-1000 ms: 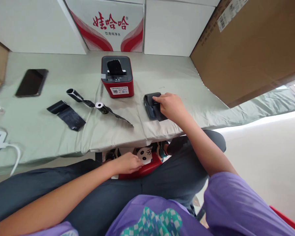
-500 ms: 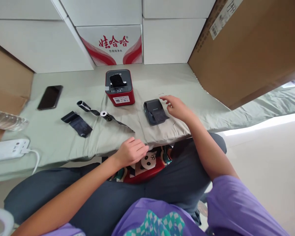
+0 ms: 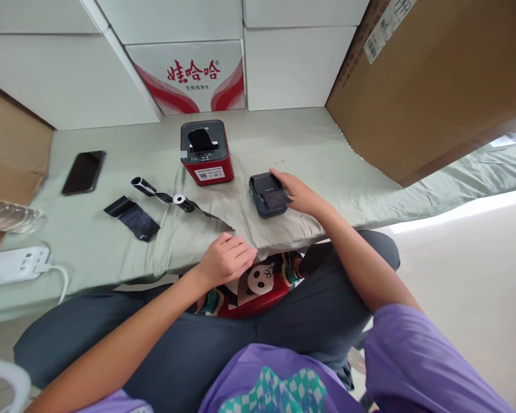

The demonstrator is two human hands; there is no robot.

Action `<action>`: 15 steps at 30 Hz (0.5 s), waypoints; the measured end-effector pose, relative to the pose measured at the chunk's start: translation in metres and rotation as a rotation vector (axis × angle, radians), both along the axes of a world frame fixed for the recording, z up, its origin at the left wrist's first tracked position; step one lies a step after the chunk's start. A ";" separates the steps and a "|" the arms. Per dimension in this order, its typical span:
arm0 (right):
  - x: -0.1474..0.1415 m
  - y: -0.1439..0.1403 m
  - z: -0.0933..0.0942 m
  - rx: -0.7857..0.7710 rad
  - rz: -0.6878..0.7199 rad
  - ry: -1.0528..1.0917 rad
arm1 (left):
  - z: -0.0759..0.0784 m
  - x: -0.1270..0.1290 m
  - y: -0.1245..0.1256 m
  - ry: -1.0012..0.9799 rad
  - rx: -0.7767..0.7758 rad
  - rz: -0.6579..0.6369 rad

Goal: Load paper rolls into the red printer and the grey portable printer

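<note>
Film, black and glossy [image 3: 200, 140], already protrudes from the boxy red-and-black plastic machine [image 3: 209, 172]; another strip [image 3: 276, 199] seems not yet off the black plastic device [image 3: 260, 184] at its right. The right hand [image 3: 298, 193] touches this device, grip unclear; the left hand [image 3: 227, 261], apart, curls loosely in front of the machine.

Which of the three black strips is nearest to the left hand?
The rightmost strip: its tail ends near the left hand; the others lie farther left.

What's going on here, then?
A person's right hand is at the right side of a small black device on a cloth-covered table; whether it grips is unclear. The left hand is loosely curled near the table's front edge. A red-and-black machine and black strips are farther left.
</note>
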State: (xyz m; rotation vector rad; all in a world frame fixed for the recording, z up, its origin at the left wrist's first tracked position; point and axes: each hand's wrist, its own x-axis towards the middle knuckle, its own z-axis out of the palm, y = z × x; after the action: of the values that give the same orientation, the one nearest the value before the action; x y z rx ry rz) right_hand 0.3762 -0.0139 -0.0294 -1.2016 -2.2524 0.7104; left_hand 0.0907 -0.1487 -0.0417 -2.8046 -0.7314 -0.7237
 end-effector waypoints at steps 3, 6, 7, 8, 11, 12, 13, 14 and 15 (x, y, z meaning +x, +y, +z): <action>-0.011 -0.001 0.000 -0.026 -0.119 0.055 | 0.010 0.003 0.007 -0.017 0.048 0.078; -0.017 -0.004 -0.002 -0.052 -0.230 0.077 | 0.017 0.006 0.014 -0.020 0.083 0.180; -0.018 -0.005 -0.004 -0.059 -0.261 0.082 | 0.018 0.007 0.017 -0.014 0.082 0.211; -0.020 -0.006 -0.006 -0.071 -0.290 0.092 | 0.020 0.008 0.019 -0.007 0.074 0.237; -0.023 -0.011 -0.018 -0.127 -0.384 0.153 | 0.024 0.012 0.029 0.028 -0.001 0.294; -0.023 -0.014 -0.023 -0.138 -0.410 0.172 | 0.026 0.013 0.033 0.043 -0.041 0.315; -0.024 -0.017 -0.027 -0.139 -0.430 0.186 | 0.029 0.015 0.036 0.058 -0.087 0.345; -0.024 -0.020 -0.031 -0.128 -0.438 0.193 | 0.032 0.016 0.040 0.072 -0.135 0.383; -0.024 -0.023 -0.035 -0.102 -0.417 0.193 | 0.036 0.017 0.043 0.086 -0.181 0.422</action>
State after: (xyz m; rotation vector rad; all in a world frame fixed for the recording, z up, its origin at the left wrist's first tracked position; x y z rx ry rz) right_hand 0.3523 -0.0368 -0.0640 -1.5181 -1.7498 0.7427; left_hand 0.1079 -0.1060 -0.0056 -2.6672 -1.3736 -0.4782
